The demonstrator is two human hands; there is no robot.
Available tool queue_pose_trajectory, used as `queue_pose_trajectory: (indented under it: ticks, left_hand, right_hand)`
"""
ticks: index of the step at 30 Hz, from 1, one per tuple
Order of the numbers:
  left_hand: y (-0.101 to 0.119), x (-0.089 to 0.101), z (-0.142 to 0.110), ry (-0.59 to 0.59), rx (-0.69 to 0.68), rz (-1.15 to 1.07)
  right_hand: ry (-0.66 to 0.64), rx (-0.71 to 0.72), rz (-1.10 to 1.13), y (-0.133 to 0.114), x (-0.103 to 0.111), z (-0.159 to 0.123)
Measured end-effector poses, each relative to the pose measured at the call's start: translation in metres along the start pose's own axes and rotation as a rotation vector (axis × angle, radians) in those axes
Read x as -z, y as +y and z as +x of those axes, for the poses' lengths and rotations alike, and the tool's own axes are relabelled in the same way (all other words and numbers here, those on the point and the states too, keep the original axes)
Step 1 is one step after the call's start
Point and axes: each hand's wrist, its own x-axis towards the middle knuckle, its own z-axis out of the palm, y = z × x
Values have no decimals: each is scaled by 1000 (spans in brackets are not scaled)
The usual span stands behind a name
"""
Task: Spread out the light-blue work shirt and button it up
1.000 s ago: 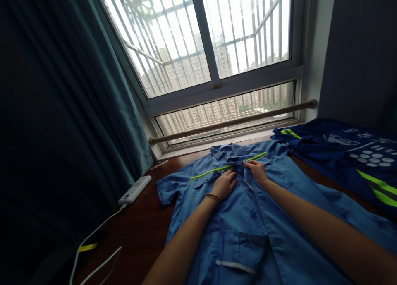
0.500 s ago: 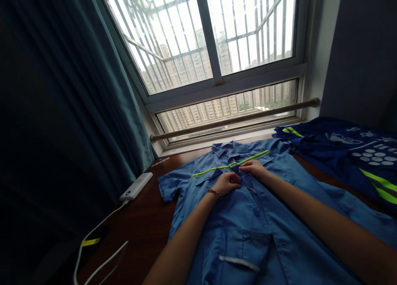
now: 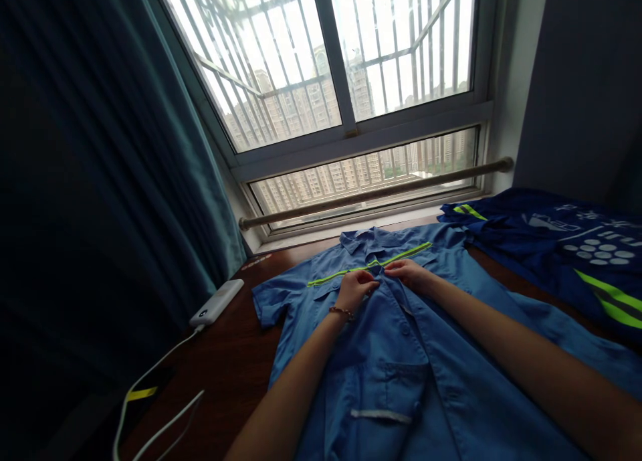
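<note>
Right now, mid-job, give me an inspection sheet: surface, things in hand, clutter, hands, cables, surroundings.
Surface: reddish-brown wooden tabletop.
Things in hand: light-blue shirt, spread front up, collar toward the window.
Clutter: dark-blue garment at right; white device and yellow strip at left.
Hands: left hand and right hand pinch the shirt's front near its yellow-green stripe.
Cables: white cable joined to the device; another white strand, connection unseen.
Surroundings: curtain at left, barred window ahead, rail across its lower part.

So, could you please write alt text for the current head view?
A person's left hand and right hand pinch the front of a blue shirt spread on a brown table, before a window. A white device lies left, a darker blue garment right.
</note>
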Motion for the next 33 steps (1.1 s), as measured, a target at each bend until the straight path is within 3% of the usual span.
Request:
queue_pose_trajectory:
  ticks: [5, 9, 18, 26, 33]
  left_hand:
    - [7, 0, -4, 37, -239, 91]
    - [0, -1, -2, -9, -201, 94]
    - [-13, 0, 3, -4, -140, 78]
    - [-9, 3, 0, 16, -217, 199]
    - [-7, 0, -4, 30, -293, 382]
  right_hand:
    - [4, 58, 86, -11, -3, -5]
    - [6, 93, 122, -14, -3, -7]
    - [-49, 11, 39, 5, -4, 2]
    - [-110, -23, -37, 3, 2, 0]
    - [-64, 10, -167, 10, -4, 2]
